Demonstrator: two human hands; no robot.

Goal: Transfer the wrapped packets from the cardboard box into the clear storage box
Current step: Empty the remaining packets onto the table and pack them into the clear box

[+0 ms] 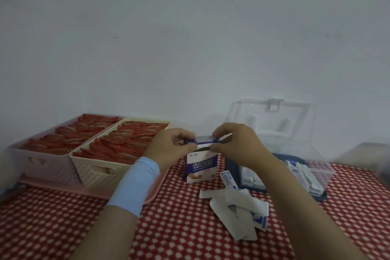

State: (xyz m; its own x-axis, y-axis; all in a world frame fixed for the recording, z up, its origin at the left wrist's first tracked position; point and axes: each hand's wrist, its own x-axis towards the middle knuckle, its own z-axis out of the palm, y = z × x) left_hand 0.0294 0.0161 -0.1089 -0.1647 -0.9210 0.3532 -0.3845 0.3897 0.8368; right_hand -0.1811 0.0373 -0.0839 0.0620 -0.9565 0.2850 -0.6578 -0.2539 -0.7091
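A small white and purple cardboard box (201,168) stands upright on the red patterned tablecloth at the centre. My left hand (168,148) pinches the left end of its top flap and my right hand (236,143) pinches the right end. To the right stands the clear storage box (325,172) with a blue base, its transparent lid (272,120) raised against the wall. Several white and blue wrapped packets (301,173) lie inside it. More wrapped packets (238,207) lie loose on the cloth in front of the cardboard box.
At the left, a cream basket (95,172) and a pink basket (48,167) full of red sachets sit on a pink tray (88,191). A white wall rises close behind. A blurred grey object (373,154) sits at the far right.
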